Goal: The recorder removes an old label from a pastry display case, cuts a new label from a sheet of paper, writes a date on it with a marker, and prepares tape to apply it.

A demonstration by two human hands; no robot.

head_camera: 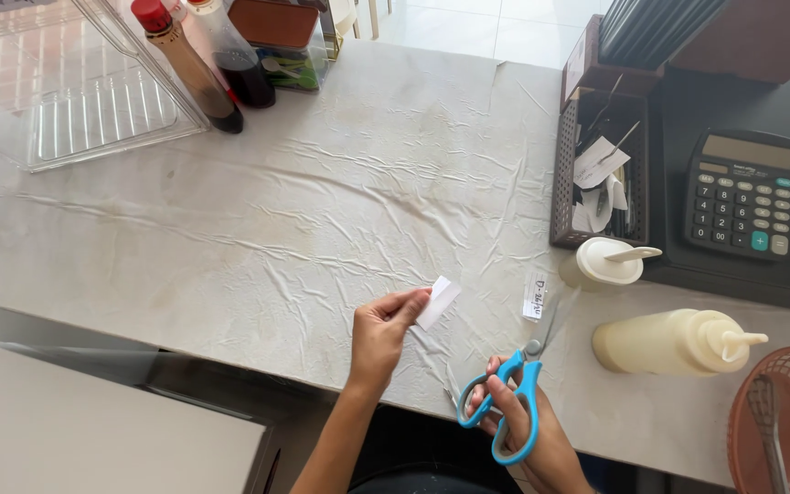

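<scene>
My left hand (382,331) pinches a small white slip of paper (438,301) between thumb and fingers, holding it just above the wrinkled pale table cover (322,210). My right hand (525,430) grips blue-handled scissors (512,395), fingers through the loops, blades pointing up and right toward a second small white slip (535,296) with handwriting that lies flat on the cover. The blades look nearly closed and touch neither slip.
Two cream squeeze bottles (674,341) (607,262) sit right of the scissors. A dark mesh tray (561,183) of papers, a calculator (744,193), a brown basket (784,421), sauce bottles (196,69) and a clear plastic box (66,91) ring the table.
</scene>
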